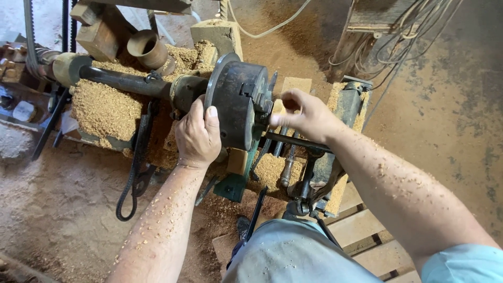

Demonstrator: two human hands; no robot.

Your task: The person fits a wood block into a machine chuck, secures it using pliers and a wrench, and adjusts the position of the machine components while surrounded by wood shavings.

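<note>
wood lathe seen from above, the round dark metal chuck (238,102) as landmark. left hand (198,135) clasps the chuck's rim on its near-left side, fingers wrapped behind the rim, thumb lying flat on the outer edge; closed around it, firm contact. right hand (306,112) sits just right of the chuck's face, fingers curled in and pinched at the jaws area; whether it grips a small part there cannot be told, the fingertips hide it. both forearms flecked with wood chips. a dark spindle shaft (126,81) runs left from behind the chuck to a pale pulley (68,68) at the far left. a heap of sawdust (102,107) lies below and behind the shaft, left of the chuck. a short turned wooden cup (148,49) rests above-left of the chuck, beside a wooden block (102,34). a black belt loop (135,173) hangs below-left of the chuck. a dark steel bar (293,140) runs out to the right just under the chuck's face, passing beneath the right hand. a green metal lathe frame (236,181) shows below the chuck, chips piled on it. pale cables (398,36) hang well to the upper right. wooden slats (361,230) lie lower right, on the dusty floor (450,131).
</note>
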